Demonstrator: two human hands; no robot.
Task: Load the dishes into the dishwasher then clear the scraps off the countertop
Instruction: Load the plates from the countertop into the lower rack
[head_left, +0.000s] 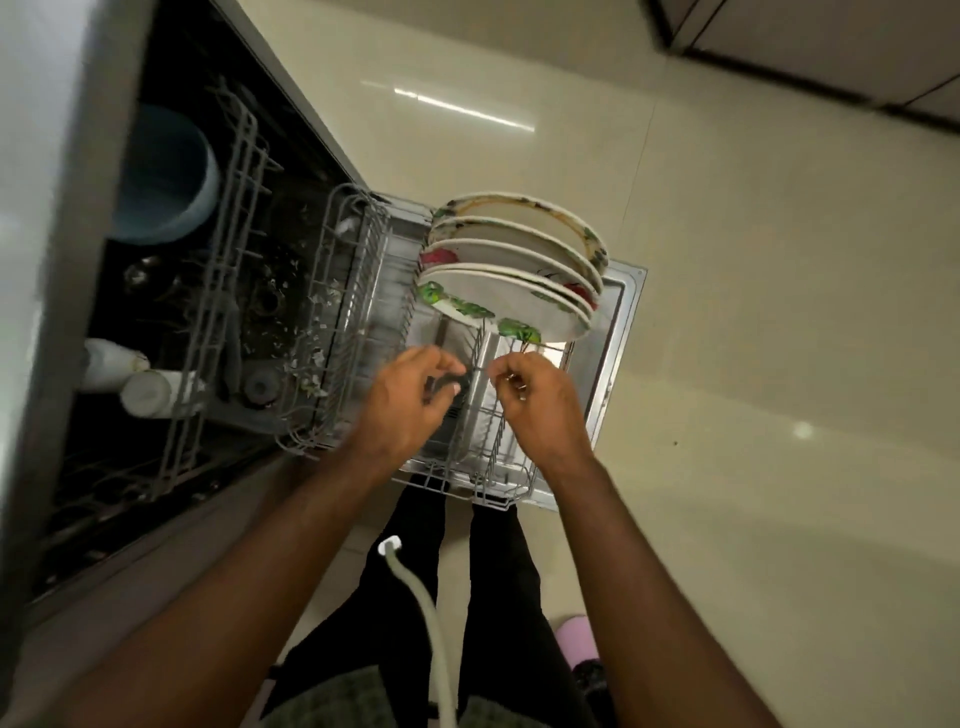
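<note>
Both my hands hang over the near end of the lower rack (467, 457), a grey wire basket pulled out over the open steel door (618, 312) of the dishwasher (62, 260). My left hand (410, 400) curls loosely, fingertips bent toward a dark, blurred object below it; whether it grips that object I cannot tell. My right hand (535, 395) has its fingers curled inward, tips drawn together just above the rack's thin tines; I cannot make out anything pinched between them. At the rack's far end stand the plates (519, 270), round, glossy and cream-coloured, on edge in a tight row and leaning the same way, their rims printed with green leaves and red patches. Further inside the machine, the upper rack (228, 291) holds a pale blue round tub (166, 176) toward its far side and two white cylindrical bottles (130, 379) lying at its near edge. Pale flecks speckle the dark tub floor under the wire. A white ribbed hose (431, 623) hangs in front of my dark trousers above the shiny beige tiled floor (779, 364).
</note>
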